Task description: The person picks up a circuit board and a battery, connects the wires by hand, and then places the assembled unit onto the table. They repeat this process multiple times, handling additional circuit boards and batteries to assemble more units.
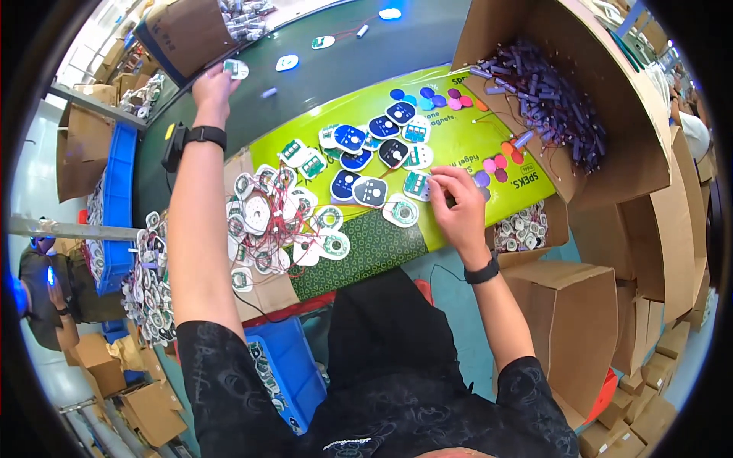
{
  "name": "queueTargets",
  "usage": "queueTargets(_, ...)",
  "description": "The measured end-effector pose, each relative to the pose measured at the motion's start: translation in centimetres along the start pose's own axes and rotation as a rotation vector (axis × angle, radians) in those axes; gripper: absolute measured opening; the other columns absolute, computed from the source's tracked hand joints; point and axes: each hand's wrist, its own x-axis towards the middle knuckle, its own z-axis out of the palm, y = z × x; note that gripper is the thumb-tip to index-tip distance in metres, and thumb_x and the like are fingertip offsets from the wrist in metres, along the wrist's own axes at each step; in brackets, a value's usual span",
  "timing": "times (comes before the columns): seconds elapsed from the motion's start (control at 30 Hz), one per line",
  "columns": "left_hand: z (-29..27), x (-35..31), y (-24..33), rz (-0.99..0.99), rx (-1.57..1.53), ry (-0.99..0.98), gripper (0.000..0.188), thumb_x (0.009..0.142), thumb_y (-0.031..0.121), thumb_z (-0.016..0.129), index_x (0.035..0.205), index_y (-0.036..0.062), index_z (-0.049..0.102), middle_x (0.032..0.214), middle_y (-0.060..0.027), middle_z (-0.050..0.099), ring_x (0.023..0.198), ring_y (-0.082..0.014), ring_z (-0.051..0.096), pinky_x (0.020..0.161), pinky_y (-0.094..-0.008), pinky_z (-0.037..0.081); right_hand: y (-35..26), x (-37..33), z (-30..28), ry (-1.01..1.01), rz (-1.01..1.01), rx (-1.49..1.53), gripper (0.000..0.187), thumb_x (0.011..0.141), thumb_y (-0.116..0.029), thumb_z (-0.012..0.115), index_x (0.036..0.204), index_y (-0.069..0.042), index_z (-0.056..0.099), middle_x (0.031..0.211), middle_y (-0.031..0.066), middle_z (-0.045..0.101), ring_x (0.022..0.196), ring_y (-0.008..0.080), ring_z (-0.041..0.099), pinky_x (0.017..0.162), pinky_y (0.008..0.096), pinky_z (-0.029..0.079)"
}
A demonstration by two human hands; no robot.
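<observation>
At the upper left, my left hand [211,90] reaches over the dark green belt, its fingers closed on a white rounded casing with a green circuit board [237,69]. My right hand [460,200] is at the right of the lime-green board, thumb and fingers pinched at the edge of another white casing with a green circuit board [416,185]. Beside it lie several blue and black faced casings [369,192] and some turned board side up. To their left is a heap of round white parts with red wires [263,210]. A white casing with a round opening [401,211] sits below the right hand's piece.
A cardboard box of purple wired cylinders [546,99] stands at the right. The belt [412,46] carries several white pieces, one glowing blue [389,14]. A cardboard box [187,34] sits beyond my left hand. Blue bins [118,198] stand left; another person is at the far left.
</observation>
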Motion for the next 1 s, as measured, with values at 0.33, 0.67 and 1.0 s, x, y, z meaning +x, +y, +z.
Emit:
queueTargets(0.33, -7.6, -1.4, -2.7, 0.053, 0.513, -0.144, 0.054, 0.087, 0.021, 0.067, 0.134, -0.0046, 0.056, 0.132, -0.0208, 0.061, 0.12, -0.0265, 0.06, 0.097, -0.0344, 0.048, 0.3, 0.1, 0.0, 0.033, -0.075, -0.089, 0.006, 0.089, -0.004, 0.067, 0.094, 0.0, 0.068, 0.102, 0.011, 0.069, 0.084, 0.0228, 0.067, 0.071, 0.0308, 0.053)
queueTargets(0.67, -17.7, -22.2, 3.4, 0.292, 0.765, -0.337, 0.035, 0.096, 0.017, 0.063, 0.127, -0.0011, 0.063, 0.117, -0.0096, 0.07, 0.105, -0.0147, 0.066, 0.089, -0.027, 0.051, 0.6, -0.3, -1.1, 0.189, -0.036, -0.186, 0.009, 0.092, -0.007, 0.066, 0.097, 0.0, 0.07, 0.106, 0.01, 0.069, 0.096, 0.0228, 0.065, 0.086, 0.0332, 0.051)
queueTargets(1.0, -15.0, -35.0, -8.4, 0.279, 0.113, 0.121, 0.042, 0.098, 0.009, 0.058, 0.138, -0.0014, 0.051, 0.125, -0.0125, 0.062, 0.097, -0.0136, 0.059, 0.089, -0.0291, 0.048, 1.3, -0.1, -1.0, 0.255, 0.143, 0.149, 0.014, 0.093, -0.008, 0.063, 0.102, 0.0, 0.07, 0.108, 0.0083, 0.064, 0.096, 0.0183, 0.063, 0.086, 0.0284, 0.05)
